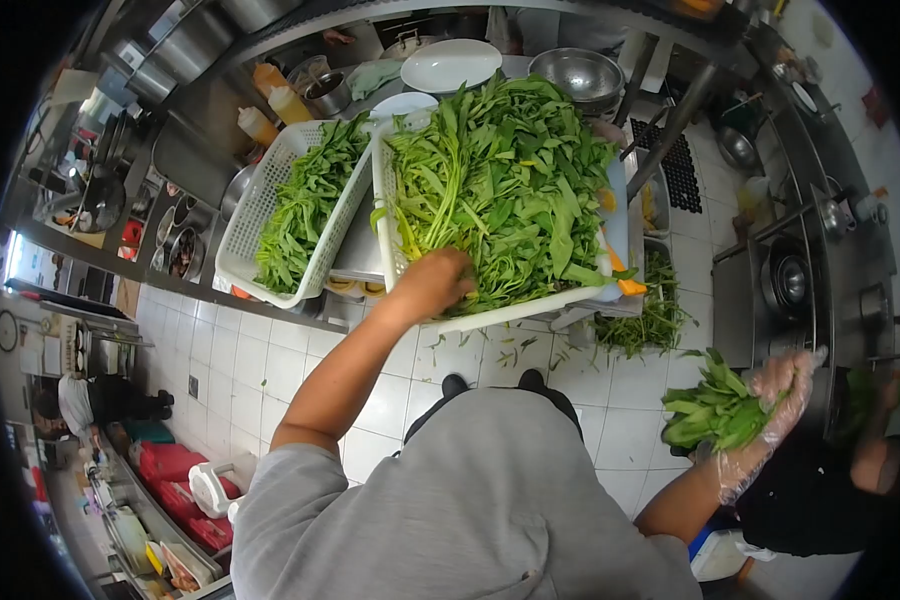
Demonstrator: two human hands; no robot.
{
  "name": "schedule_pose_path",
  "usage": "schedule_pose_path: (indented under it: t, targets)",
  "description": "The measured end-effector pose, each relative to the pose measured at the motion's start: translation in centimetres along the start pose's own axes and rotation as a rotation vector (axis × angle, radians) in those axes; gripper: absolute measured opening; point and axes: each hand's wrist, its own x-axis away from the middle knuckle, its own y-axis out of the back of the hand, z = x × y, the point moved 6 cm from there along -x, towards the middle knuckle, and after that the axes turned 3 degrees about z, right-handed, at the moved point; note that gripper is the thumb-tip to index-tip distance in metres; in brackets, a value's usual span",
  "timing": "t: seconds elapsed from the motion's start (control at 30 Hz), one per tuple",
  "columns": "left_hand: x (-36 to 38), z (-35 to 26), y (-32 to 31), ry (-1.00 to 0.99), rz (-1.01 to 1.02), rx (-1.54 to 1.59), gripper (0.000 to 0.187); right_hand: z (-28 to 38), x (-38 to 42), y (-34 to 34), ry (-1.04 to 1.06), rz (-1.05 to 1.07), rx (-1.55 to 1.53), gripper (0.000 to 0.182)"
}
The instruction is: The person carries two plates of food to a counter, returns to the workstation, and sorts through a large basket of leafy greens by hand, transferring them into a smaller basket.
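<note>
A large white plastic basket (382, 200) heaped with long-stemmed leafy greens (510, 190) stands in front of me. At its near left corner, my bare left hand (438, 283) has its fingers curled down into the greens, the fingertips partly hidden. Out to the far right, away from the basket, my right hand (782, 390) wears a clear plastic glove. It is closed around a bunch of leafy greens (715, 405), leaves pointing left. A narrower white basket (240, 240), left of the large one, holds a smaller pile of greens.
Plates (452, 66), a metal colander (577, 78) and sauce bottles (258, 126) sit behind the baskets. Loose greens (650, 320) lie low at the right, and scraps litter the tiled floor (370, 400). Another person in dark clothes (810, 495) stands close on my right; someone else is far left.
</note>
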Motion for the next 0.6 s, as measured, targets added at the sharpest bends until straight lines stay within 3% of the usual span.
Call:
schedule_pose_path:
  t: [0.13,0.23,0.33,0.37,0.43,0.53,0.57,0.6]
  targets:
    - [-0.5,-0.9,-3.1,0.019,0.013,-0.198,0.037,-1.9,-1.4,-6.0,-0.05,0.134,-0.008,0.02]
    - [-1.0,-0.3,-1.8,0.055,0.106,-0.142,0.035,-2.6,-0.9,-10.1,-0.02,0.185,0.028,0.018]
    - [-0.2,-0.4,5.9,0.065,-0.323,0.158,0.029,-4.0,-0.6,-12.2,-0.095,0.333,0.093,0.019]
    - [-0.2,-0.9,7.7,0.071,-0.327,0.157,0.029,-4.5,-0.4,-12.3,-0.098,0.339,0.092,0.019]
    - [0.0,0.0,10.7,0.11,-0.468,0.736,0.032,-5.6,-0.2,-12.6,-0.154,0.33,0.096,0.019]
    - [-1.4,1.7,7.2,0.031,-0.453,0.314,0.052,-7.0,0.1,-12.9,-0.185,0.372,0.106,0.018]
    - [-1.0,1.1,6.8,0.032,-0.454,0.317,0.052,-7.3,0.4,-12.8,-0.211,0.381,0.119,0.018]
    - [-1.0,1.0,5.1,0.145,-0.25,0.544,0.057,-7.5,0.6,-12.8,-0.22,0.364,0.148,0.017]
